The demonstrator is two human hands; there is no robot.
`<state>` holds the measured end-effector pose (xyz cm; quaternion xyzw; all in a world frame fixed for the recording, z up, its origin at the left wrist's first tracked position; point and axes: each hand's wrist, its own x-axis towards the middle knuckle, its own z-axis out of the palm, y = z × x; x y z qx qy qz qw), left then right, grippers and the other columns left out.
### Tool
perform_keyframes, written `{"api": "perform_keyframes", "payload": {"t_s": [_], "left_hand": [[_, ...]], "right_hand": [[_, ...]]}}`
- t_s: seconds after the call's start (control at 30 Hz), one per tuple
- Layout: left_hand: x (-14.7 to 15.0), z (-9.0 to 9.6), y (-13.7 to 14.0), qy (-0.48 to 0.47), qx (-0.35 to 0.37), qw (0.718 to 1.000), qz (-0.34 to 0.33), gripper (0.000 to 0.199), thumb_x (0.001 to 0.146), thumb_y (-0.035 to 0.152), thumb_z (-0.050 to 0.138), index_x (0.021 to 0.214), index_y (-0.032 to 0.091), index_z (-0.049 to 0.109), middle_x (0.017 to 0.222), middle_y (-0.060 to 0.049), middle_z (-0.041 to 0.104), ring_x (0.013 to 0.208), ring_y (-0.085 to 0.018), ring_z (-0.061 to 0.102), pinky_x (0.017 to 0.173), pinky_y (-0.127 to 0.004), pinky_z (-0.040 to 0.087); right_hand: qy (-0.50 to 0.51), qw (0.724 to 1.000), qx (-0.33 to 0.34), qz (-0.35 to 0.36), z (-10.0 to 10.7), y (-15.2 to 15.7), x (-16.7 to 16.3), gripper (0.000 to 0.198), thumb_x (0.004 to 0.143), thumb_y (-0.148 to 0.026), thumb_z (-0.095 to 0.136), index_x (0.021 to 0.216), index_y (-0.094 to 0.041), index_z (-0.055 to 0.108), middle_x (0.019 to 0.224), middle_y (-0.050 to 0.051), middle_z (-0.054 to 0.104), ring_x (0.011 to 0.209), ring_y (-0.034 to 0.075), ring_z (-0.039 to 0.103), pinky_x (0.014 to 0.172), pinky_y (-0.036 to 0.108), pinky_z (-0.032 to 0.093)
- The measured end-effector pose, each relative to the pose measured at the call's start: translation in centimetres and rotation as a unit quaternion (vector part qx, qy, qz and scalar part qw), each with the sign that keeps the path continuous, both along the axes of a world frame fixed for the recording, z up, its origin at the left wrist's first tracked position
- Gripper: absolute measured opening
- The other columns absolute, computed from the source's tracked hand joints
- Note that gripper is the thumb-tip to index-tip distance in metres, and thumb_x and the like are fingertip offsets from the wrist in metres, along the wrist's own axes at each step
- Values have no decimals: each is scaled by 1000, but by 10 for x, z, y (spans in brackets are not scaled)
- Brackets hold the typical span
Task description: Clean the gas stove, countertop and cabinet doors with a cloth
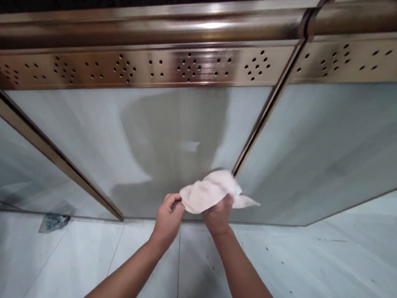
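Two bare forearms rise from six o'clock over the pale tiled floor, meeting near the middle of the view. At the end of the left one, the left hand is curled closed, pinching the left edge of a white cloth between thumb and fingers. Just beside it, toward three o'clock, the right hand grips the same cloth from below, its fingers closed into the bunched fabric. One corner of the cloth trails off toward three o'clock, and the bulk of it lies against the bottom edge of a frosted glass panel, close to where a bronze metal frame strip comes down from one o'clock. Across twelve o'clock runs a bronze perforated metal band with clusters of small holes. At nine o'clock, a small crumpled scrap lies on the floor.
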<state>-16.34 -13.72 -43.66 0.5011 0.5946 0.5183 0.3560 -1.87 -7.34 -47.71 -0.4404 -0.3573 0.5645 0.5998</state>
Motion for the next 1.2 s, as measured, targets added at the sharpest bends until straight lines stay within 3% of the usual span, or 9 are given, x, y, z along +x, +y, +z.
{"api": "perform_keyframes", "payload": {"t_s": [0.17, 0.3, 0.4, 0.53, 0.63, 0.93, 1.03, 1.13, 1.2], "left_hand": [[-4, -25, -3, -86, -99, 987, 96, 32, 76, 28, 56, 104, 18, 66, 100, -5, 67, 83, -16, 60, 83, -32, 48], [1, -30, -11, -95, -99, 987, 80, 29, 76, 32, 63, 101, 20, 70, 110, -7, 66, 98, -19, 60, 95, -35, 45], [10, -21, -17, -163, -124, 977, -57, 38, 78, 43, 72, 109, 22, 72, 121, -8, 64, 111, -23, 58, 99, -35, 44], [22, -3, -24, -342, -158, 891, -254, 67, 82, 60, 71, 137, 25, 55, 127, -9, 63, 108, -23, 62, 91, -34, 47], [23, 0, -23, -409, -122, 862, -274, 77, 78, 62, 76, 140, 26, 50, 130, -9, 62, 111, -23, 62, 90, -31, 47], [30, -7, -34, -528, -148, 791, -269, 70, 74, 64, 77, 122, 14, 64, 107, -12, 73, 103, -27, 69, 90, -36, 53], [34, 8, -39, -484, -136, 832, -235, 72, 69, 52, 85, 126, 16, 60, 110, -12, 72, 98, -27, 70, 80, -33, 54], [29, 35, -34, -372, -83, 917, -117, 75, 66, 41, 87, 129, 17, 55, 113, -10, 71, 98, -25, 70, 83, -33, 54], [22, 58, -24, -241, -1, 969, -48, 79, 66, 38, 86, 133, 20, 49, 118, -9, 68, 102, -24, 68, 89, -36, 54]], "right_hand": [[-377, 905, 58, 191, -59, -43, 7, 17, 62, -4, 62, 68, -20, 64, 93, 7, 61, 101, 26, 52, 99, 43, 39], [-455, 854, 110, 225, -22, -42, 29, 22, 68, -6, 54, 81, -22, 62, 88, 3, 58, 94, 21, 51, 94, 37, 38], [-441, 834, 187, 274, 30, -36, 37, 27, 73, -11, 51, 94, -25, 59, 93, -1, 58, 90, 17, 52, 82, 30, 41], [-309, 892, 262, 200, 70, -43, 32, 15, 73, -14, 53, 84, -24, 56, 95, -1, 52, 84, 14, 52, 77, 27, 42], [-245, 922, 280, 107, 71, -49, 27, 10, 75, -16, 57, 83, -23, 55, 102, 1, 50, 93, 16, 53, 83, 29, 43], [-202, 928, 311, 36, 40, -55, 9, 19, 89, -40, 48, 90, -24, 58, 114, 6, 50, 111, 24, 52, 96, 41, 45], [-255, 906, 334, 39, 37, -52, 11, 29, 95, -44, 38, 100, -25, 59, 120, 7, 49, 116, 25, 51, 101, 45, 44], [-355, 858, 366, 64, 51, -43, 25, 36, 98, -45, 38, 121, -26, 58, 129, 9, 48, 124, 26, 48, 107, 51, 40], [-389, 829, 401, -7, 72, -32, 43, 38, 100, -43, 38, 129, -27, 56, 130, 9, 50, 127, 27, 47, 109, 54, 38]]}}
